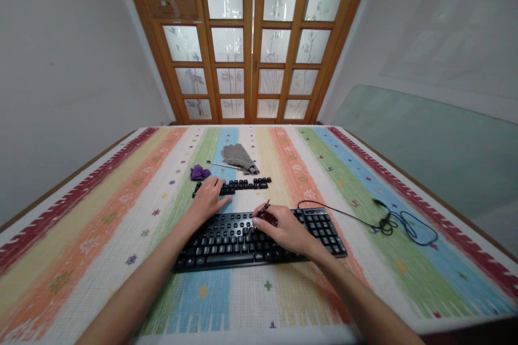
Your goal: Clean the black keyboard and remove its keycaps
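Note:
A black keyboard (226, 245) lies before me, its upper left rows showing bare sockets without keycaps. Beyond it, loose black keycaps (243, 184) are lined up in rows on the cloth. My left hand (209, 197) rests at the left end of these rows, thumb spread away from the fingers; its fingertips partly cover some keycaps. Above the middle of the keyboard, my right hand (283, 226) grips a small reddish-brown tool (267, 216) with a dark metal-looking end. Its exact kind is not clear, and the fingers hide part of it.
Behind the keycaps lie a grey cloth (239, 157), a thin rod (220, 164) partly under it, and a crumpled purple cloth (199, 173). The keyboard's cable (343, 211) runs right to a loose coil (408, 226). A striped tablecloth (162, 258) covers the table.

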A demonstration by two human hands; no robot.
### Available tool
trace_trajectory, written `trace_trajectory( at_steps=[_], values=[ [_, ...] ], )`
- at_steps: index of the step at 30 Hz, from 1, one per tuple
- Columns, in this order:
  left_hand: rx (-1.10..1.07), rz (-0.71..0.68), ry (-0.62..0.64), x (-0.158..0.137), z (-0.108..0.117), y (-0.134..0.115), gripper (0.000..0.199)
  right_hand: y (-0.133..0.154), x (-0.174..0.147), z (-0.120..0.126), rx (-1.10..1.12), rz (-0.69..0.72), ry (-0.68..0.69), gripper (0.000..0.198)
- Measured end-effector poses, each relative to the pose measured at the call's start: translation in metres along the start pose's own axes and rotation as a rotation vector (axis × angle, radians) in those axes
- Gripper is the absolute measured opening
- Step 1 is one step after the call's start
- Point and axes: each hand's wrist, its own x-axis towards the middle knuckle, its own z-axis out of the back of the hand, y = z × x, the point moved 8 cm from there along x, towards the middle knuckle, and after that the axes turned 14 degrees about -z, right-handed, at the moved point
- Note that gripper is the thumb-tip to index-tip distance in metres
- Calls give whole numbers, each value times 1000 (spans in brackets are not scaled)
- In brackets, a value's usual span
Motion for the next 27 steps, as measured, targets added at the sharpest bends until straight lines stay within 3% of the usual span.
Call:
trace_trajectory(
  at_steps=[10, 18, 27],
  values=[
    [-363, -84, 80, -50, 17, -60, 19, -11, 3, -6, -36, -26, 22, 17],
    [-408, -77, 27, -73, 18, -89, 28, -40, 14, -22, 146, -97, 55, 20],
    [-413, -59, 29, -76, 16, -94, 32, 5, 8, -35, -213, 81, -11, 10]
  ],
)
